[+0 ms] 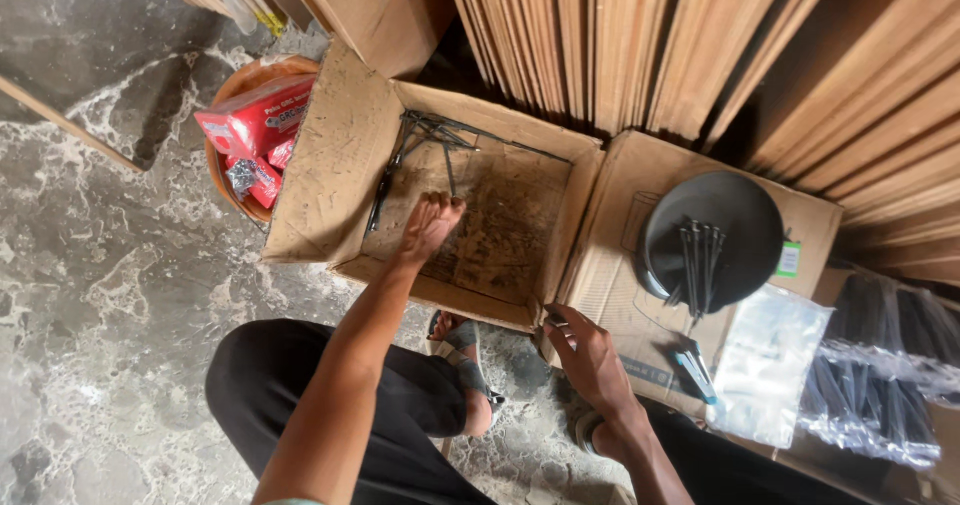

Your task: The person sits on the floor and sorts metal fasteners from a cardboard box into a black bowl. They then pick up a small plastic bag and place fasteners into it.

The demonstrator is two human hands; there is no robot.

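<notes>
My left fingertips [452, 205] press together in the box [330, 165], maybe on a nail too small to tell. The box corner hides my right fingertips [553, 318]. The picture's right edge cuts off the bagged nails [880, 375]; the box flap covers half the basket [232, 90].

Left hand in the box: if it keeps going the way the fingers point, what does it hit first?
Probably the loose dark nails just beyond the left hand on the cardboard box floor; depth is hard to judge.
</notes>
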